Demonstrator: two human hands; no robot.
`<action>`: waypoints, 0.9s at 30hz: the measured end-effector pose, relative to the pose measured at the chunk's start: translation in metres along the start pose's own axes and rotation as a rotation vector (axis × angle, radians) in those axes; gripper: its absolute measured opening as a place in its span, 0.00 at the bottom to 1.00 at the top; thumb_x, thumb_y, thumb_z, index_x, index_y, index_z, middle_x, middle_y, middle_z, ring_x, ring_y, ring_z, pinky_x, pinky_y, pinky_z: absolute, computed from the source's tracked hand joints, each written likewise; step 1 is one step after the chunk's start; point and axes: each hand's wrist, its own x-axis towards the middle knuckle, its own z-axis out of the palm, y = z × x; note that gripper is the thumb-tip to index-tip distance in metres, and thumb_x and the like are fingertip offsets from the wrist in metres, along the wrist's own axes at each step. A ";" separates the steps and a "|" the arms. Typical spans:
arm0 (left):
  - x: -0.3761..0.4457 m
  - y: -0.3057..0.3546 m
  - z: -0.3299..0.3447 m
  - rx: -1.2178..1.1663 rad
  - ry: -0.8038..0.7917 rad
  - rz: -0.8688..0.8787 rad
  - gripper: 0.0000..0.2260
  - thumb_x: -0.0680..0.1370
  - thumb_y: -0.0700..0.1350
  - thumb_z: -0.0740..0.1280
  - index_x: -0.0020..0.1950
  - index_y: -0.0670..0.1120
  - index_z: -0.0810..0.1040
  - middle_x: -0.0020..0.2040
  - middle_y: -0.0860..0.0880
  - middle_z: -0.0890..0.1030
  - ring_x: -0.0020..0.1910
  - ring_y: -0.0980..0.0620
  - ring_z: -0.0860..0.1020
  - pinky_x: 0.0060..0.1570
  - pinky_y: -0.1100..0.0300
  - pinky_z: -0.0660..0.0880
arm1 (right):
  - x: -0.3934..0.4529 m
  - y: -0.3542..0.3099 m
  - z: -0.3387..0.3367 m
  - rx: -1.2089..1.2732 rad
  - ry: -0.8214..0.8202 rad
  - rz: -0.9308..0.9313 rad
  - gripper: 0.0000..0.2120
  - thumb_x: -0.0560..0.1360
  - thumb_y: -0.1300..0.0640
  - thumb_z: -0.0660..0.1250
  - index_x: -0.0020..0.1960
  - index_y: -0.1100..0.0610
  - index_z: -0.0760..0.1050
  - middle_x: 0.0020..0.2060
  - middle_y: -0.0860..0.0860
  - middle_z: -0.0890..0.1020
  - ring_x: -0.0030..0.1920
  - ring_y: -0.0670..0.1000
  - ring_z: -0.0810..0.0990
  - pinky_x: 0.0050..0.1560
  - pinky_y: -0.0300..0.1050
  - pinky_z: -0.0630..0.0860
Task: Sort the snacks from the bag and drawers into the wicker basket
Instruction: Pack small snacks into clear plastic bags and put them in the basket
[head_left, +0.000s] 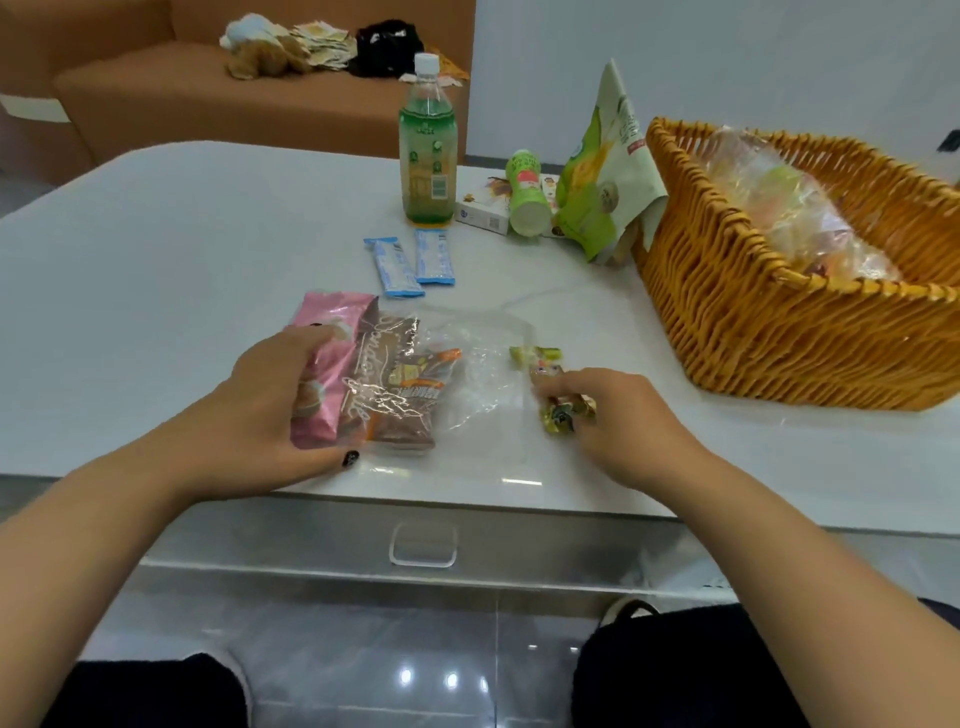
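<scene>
**Gathering loose sweets beside the clear bag for transfer to the basket**

At the near edge of the white table (156, 249), the left hand (270, 405) curls its fingers and thumb around the pink snack packet (324, 374), which lies against a brown packet inside the clear plastic bag (467, 374). The right hand (618, 421) pinches a cluster of small gold-wrapped sweets (563, 413) with curled fingertips. Gather all of them into one firm grasp before lifting, since loose wrappers slip easily. A green-wrapped sweet (535, 355) remains just beyond and should be collected next. The woven wicker basket (753, 312) stands far right, already holding clear-wrapped items; carry over its near rim and release low inside. Farther off lie two blue sachets (410, 262) and a green drink bottle (428, 150).
</scene>
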 end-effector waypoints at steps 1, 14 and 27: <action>-0.002 -0.002 0.003 0.032 -0.024 -0.002 0.44 0.62 0.70 0.68 0.73 0.56 0.59 0.63 0.59 0.67 0.62 0.58 0.68 0.64 0.63 0.65 | -0.001 -0.001 0.001 0.037 0.065 0.034 0.22 0.75 0.68 0.62 0.62 0.48 0.78 0.64 0.49 0.76 0.66 0.52 0.72 0.59 0.34 0.64; -0.011 0.002 0.013 0.148 -0.049 -0.031 0.46 0.68 0.73 0.52 0.80 0.50 0.49 0.80 0.53 0.47 0.77 0.61 0.43 0.73 0.66 0.44 | 0.044 -0.016 0.004 0.247 0.092 0.333 0.44 0.68 0.62 0.75 0.76 0.51 0.55 0.68 0.57 0.69 0.65 0.59 0.71 0.61 0.53 0.74; -0.007 -0.007 0.008 0.129 -0.097 -0.049 0.38 0.76 0.56 0.69 0.80 0.57 0.50 0.79 0.61 0.46 0.77 0.62 0.46 0.71 0.62 0.59 | 0.019 -0.039 -0.018 1.022 -0.392 0.603 0.12 0.77 0.70 0.59 0.57 0.65 0.75 0.45 0.62 0.83 0.42 0.61 0.85 0.40 0.55 0.83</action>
